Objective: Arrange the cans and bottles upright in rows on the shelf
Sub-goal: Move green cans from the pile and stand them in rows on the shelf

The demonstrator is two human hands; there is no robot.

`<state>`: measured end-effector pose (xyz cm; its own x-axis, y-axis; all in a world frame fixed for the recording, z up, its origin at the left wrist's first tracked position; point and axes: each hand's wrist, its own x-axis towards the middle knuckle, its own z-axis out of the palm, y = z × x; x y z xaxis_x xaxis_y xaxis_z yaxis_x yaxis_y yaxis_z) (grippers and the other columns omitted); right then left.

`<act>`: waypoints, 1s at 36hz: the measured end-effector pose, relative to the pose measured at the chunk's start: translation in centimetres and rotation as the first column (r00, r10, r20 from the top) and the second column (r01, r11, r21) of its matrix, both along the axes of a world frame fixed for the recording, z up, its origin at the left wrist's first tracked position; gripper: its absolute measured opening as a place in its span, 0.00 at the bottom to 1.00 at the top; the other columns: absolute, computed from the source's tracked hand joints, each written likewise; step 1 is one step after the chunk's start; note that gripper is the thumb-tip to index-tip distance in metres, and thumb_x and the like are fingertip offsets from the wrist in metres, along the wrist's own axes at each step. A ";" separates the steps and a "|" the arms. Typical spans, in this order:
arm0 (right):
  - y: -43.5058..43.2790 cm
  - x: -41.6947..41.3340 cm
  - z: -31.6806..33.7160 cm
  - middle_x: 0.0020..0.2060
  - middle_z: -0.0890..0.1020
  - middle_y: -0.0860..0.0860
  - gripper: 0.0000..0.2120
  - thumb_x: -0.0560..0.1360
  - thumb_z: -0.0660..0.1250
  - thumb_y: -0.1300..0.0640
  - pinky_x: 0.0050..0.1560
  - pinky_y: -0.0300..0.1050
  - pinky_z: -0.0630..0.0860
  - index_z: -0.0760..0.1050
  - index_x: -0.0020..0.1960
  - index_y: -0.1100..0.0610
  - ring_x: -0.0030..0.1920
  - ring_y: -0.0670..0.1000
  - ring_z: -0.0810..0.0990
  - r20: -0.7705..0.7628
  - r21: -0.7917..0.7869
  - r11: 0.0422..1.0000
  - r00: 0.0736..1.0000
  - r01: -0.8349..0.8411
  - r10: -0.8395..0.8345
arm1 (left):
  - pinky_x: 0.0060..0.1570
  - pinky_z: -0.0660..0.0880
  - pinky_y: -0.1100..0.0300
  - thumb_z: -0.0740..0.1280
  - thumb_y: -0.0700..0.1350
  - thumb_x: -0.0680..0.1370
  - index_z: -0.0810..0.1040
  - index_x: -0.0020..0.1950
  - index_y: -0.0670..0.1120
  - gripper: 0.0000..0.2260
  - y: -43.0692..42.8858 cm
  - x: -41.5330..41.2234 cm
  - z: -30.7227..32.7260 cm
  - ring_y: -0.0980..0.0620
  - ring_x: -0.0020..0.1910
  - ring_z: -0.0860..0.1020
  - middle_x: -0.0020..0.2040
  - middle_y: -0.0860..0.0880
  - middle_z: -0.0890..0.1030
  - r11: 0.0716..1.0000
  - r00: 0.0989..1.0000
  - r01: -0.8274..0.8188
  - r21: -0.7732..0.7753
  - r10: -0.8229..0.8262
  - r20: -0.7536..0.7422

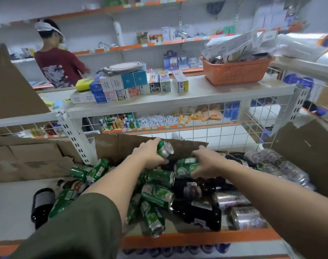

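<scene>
Green can (166, 149), tilted, sits in the left grip (149, 156), fingers wrapped round it, just above the pile on the shelf (11, 208). Right grip (206, 163) curls over a second green can (185, 165) lying sideways. Can print is blurred and unreadable. Count: at least eight green cans with the held ones, two silver cans (247, 217), several dark bottles (202, 214), all lying down.

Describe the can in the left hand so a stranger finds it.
Find the low shelf with the orange front edge, heaped with cans and bottles. At the heap's back, before the brown cardboard flap, the left hand grips a green can. It sits highest, tilted, silver top showing.
</scene>
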<state>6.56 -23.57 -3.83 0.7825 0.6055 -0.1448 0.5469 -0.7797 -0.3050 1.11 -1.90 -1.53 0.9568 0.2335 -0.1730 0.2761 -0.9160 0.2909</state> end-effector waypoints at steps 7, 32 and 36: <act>0.2 1.5 12.5 0.52 0.78 0.48 0.34 0.62 0.80 0.50 0.42 0.45 0.76 0.69 0.62 0.52 0.50 0.52 0.77 0.131 0.307 0.952 0.991 -0.008 -0.034 | 0.42 0.70 0.65 0.78 0.48 0.73 0.71 0.68 0.48 0.27 0.3 -0.5 9.8 0.59 0.47 0.75 0.57 0.52 0.78 0.867 0.951 0.004 -0.498 0.151 0.271; 1.1 1.9 16.5 0.44 0.85 0.52 0.22 0.58 0.83 0.58 0.44 0.47 0.83 0.80 0.50 0.55 0.46 0.52 0.83 -0.166 0.726 0.654 0.977 0.213 -0.134 | 0.58 0.80 0.46 0.79 0.56 0.69 0.75 0.65 0.50 0.28 2.2 -2.9 13.0 0.48 0.57 0.81 0.58 0.49 0.82 0.723 0.824 0.074 -0.686 0.344 0.451; 5.3 0.0 16.4 0.46 0.84 0.51 0.22 0.63 0.81 0.62 0.40 0.41 0.79 0.78 0.53 0.56 0.46 0.49 0.82 -0.207 0.722 0.679 0.978 0.136 0.024 | 0.60 0.79 0.50 0.79 0.55 0.70 0.75 0.65 0.48 0.28 4.4 -6.9 12.9 0.51 0.57 0.80 0.60 0.51 0.81 0.764 0.774 -0.041 -0.643 0.432 0.463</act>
<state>6.59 -18.25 12.57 0.8248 0.5363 0.1793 0.3807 -0.2922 -0.8773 -5.82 2.54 11.36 0.8403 0.5086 0.1877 0.0676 -0.4418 0.8945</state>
